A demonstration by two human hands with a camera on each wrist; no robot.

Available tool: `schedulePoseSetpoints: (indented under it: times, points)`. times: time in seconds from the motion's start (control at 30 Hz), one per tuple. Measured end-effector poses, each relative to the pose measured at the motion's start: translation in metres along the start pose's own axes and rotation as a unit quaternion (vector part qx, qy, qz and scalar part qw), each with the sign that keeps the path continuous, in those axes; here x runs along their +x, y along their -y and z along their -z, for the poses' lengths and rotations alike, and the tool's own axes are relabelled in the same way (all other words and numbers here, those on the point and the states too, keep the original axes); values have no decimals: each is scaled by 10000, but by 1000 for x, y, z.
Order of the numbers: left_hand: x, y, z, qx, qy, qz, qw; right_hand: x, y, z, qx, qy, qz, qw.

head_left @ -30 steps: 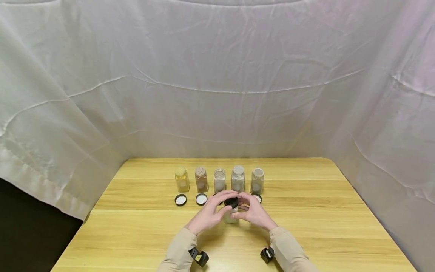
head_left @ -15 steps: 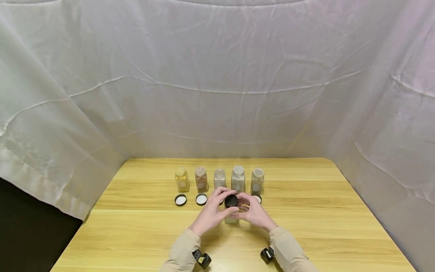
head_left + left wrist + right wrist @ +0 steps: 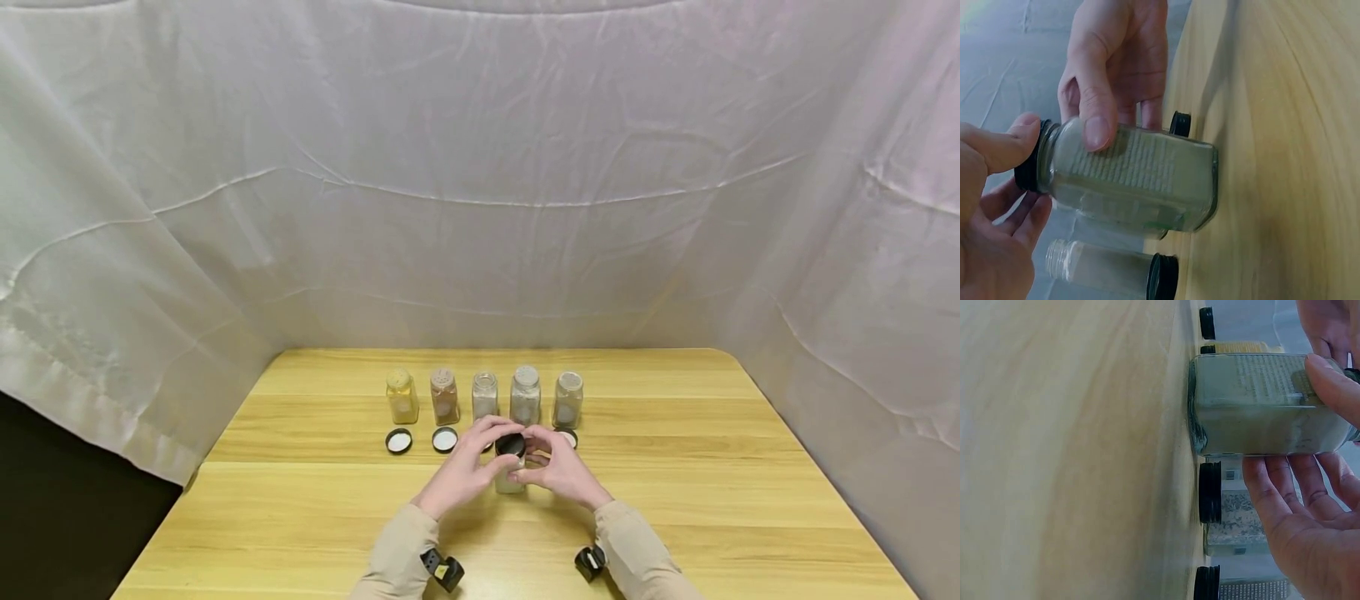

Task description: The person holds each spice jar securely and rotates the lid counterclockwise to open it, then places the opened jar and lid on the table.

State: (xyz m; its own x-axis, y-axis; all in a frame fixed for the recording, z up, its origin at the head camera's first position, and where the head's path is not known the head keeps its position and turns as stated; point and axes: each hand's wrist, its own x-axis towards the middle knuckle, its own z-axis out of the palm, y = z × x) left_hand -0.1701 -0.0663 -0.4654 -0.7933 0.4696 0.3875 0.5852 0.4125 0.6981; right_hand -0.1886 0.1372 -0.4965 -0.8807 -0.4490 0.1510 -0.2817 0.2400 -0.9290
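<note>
A squarish glass spice jar (image 3: 1135, 162) of pale powder stands upright in front of the person, a black lid (image 3: 511, 445) on its neck. My left hand (image 3: 467, 468) grips the lid, thumb on the near side and fingers round the far side. Lower down, my right hand (image 3: 558, 473) holds the jar's glass body between thumb and fingers. Printed text shows on the glass in the left wrist view, beneath the right thumb (image 3: 1095, 119). In the right wrist view the jar's base is close to the wooden table (image 3: 1104, 456).
Several lidless spice jars stand in a row behind, among them a yellow one (image 3: 402, 398), a reddish-brown one (image 3: 445, 398) and a grey one (image 3: 567, 402). Black lids with white linings, such as this lid (image 3: 398, 441), lie before them. Pale curtains (image 3: 480, 250) surround the table.
My left hand turned at the lid, its wrist swinging slightly right and then partway back left. The right hand and the jar have stayed in place.
</note>
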Motion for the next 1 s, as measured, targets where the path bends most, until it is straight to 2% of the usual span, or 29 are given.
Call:
schedulePoseSetpoints:
  times: [0.27, 0.4, 0.57, 0.73, 1.0]
  points:
    - [0, -4, -6, 6, -523, 215, 9984, 0, -1, 0, 119, 60, -6, 9999]
    - [0, -4, -7, -9, -667, 286, 9974, 0, 0, 0, 45, 63, 47, 10000]
    - [-1, -3, -6, -58, -629, 434, 9971, -1, 0, 4, -40, 125, 113, 9998]
    - [-1, -2, -4, -113, -541, 558, 9969, -4, 0, 11, 173, 296, 75, 9994]
    - [-3, 3, -4, -251, -480, 521, 9972, -9, -3, 28, 120, 572, 27, 9983]
